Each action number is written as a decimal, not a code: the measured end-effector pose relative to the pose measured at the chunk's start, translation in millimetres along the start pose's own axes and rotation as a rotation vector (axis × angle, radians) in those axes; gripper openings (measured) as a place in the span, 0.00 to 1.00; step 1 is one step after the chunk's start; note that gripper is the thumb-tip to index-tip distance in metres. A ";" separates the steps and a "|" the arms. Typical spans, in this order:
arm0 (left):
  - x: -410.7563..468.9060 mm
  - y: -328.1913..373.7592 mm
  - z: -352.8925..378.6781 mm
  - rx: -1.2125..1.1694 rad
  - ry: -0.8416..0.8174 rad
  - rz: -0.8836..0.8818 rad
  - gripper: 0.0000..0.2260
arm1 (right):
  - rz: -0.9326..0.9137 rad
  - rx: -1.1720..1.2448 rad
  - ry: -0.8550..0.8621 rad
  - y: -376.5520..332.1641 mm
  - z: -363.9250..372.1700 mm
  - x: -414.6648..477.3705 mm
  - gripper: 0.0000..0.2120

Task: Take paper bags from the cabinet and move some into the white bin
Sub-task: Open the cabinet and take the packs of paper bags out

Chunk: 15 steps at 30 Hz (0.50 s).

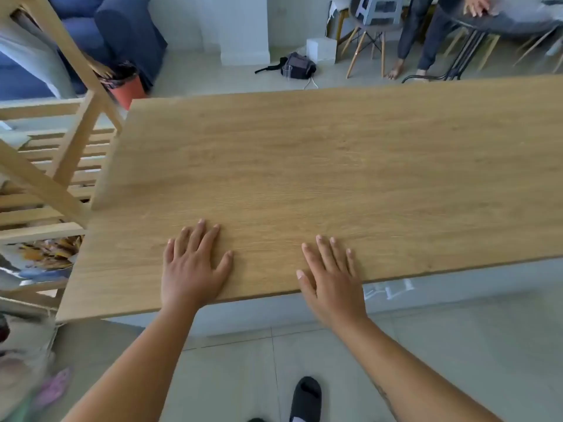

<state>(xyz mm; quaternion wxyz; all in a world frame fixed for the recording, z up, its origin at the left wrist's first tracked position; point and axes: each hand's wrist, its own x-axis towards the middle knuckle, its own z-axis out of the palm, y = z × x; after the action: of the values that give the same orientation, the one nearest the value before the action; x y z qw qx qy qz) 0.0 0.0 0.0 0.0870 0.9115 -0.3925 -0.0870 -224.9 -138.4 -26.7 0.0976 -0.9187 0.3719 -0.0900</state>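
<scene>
My left hand (pixel 195 263) lies flat on the light wooden tabletop (pixel 320 178), fingers straight and spread, close to the near edge. My right hand (pixel 330 275) rests flat beside it, fingers on the wood and palm over the edge. Neither hand holds anything. No paper bag, cabinet or white bin can be made out in this view.
A slatted wooden shelf unit (pixel 54 166) stands at the table's left, with colourful items on a lower shelf. Beyond the table are a blue sofa (pixel 122 28), a dark bag (pixel 300 65) on the floor, chairs, and a seated person (pixel 426 35). My slippered foot (pixel 306 397) is on the tiled floor.
</scene>
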 end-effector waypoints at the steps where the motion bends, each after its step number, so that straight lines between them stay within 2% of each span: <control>1: 0.8 -0.4 -1.6 0.000 0.002 -0.001 0.30 | 0.018 0.032 0.040 1.7 -0.3 -8.6 0.26; 5: 3.6 -4.5 0.3 0.016 0.023 0.017 0.29 | 0.110 0.153 0.310 18.3 5.6 -53.6 0.21; 7: 1.6 -4.2 2.6 0.022 0.027 0.027 0.30 | 0.257 0.218 0.372 30.0 9.6 -69.8 0.22; 10: 3.1 -6.4 2.8 0.035 0.021 0.036 0.30 | 0.522 0.287 0.330 42.1 12.0 -77.4 0.24; 12: 1.8 -5.6 2.8 0.041 0.033 0.044 0.30 | 0.577 0.272 0.254 47.6 14.8 -75.5 0.23; 15: 1.8 -5.2 2.6 0.042 0.048 0.048 0.29 | 0.623 0.302 0.242 53.2 18.9 -67.4 0.21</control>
<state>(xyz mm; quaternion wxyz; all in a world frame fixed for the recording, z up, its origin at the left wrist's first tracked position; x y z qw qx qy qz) 4.3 2.0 -3.9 0.0791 0.9054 -0.4136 -0.0547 -303.5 -126.5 -64.2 0.2100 -0.7194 0.6252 -0.2177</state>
